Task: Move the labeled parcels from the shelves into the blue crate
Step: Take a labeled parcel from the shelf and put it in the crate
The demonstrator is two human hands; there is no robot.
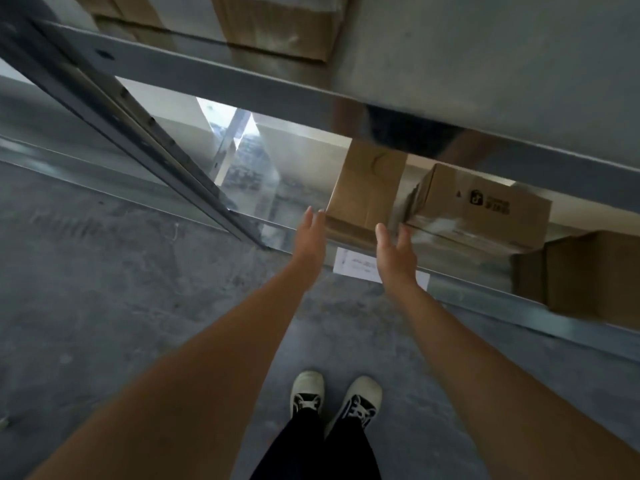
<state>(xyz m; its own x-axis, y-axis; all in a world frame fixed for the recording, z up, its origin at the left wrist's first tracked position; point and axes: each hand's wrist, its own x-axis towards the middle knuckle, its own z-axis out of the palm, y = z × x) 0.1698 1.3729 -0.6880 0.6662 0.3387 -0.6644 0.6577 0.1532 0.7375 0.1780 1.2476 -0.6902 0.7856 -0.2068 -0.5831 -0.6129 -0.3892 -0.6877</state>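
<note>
A tall brown cardboard parcel [367, 188] stands on the low metal shelf [485, 296], its foot near the shelf's front edge. My left hand [310, 233] reaches toward its left side with fingers straight, the tips near the box's lower left corner. My right hand [394, 254] is stretched out at the box's lower right, fingers spread and holding nothing. A white paper label [356, 265] shows on the shelf's front edge between my hands. The blue crate is out of view.
A second brown box [485, 209] with a black logo lies right of the tall parcel, and a third [595, 275] sits at the far right. More boxes [277, 26] rest on the upper shelf. A slanted metal upright [138, 133] crosses the left. Concrete floor [104, 271] lies below.
</note>
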